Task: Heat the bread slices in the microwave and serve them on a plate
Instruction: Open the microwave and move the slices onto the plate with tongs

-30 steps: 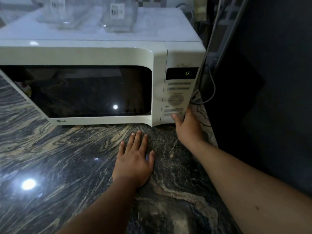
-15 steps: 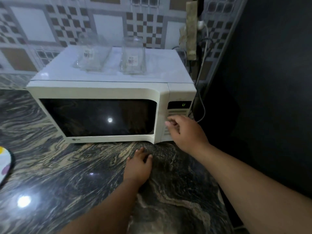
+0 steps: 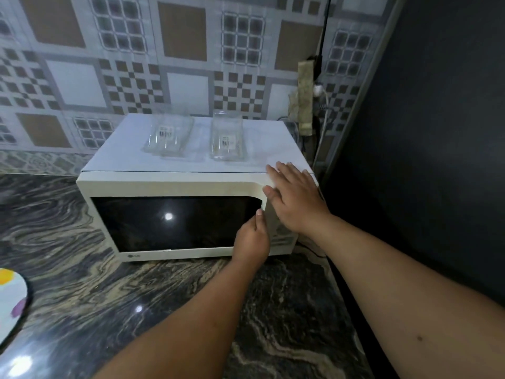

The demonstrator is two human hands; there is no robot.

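- The white microwave (image 3: 191, 184) sits on the marbled counter (image 3: 82, 291), door closed; no bread is visible.
- The left hand (image 3: 252, 239) curls its fingers onto the door's right edge.
- The right hand (image 3: 295, 198) lies flat, fingers straight, on the microwave's top right corner.
- A patterned plate (image 3: 11, 299) shows at the left edge.

- My right hand (image 3: 296, 198) covers the microwave (image 3: 175, 187) control panel, so I can't read the display.
- The door glass is dark; I can't see anything inside.
- My left hand (image 3: 252, 237) hides the door's right edge, fingers out of sight.
- The plate (image 3: 11, 296) is cut by the left edge.
- Labels on the glass containers (image 3: 225, 138) are too blurred to read.
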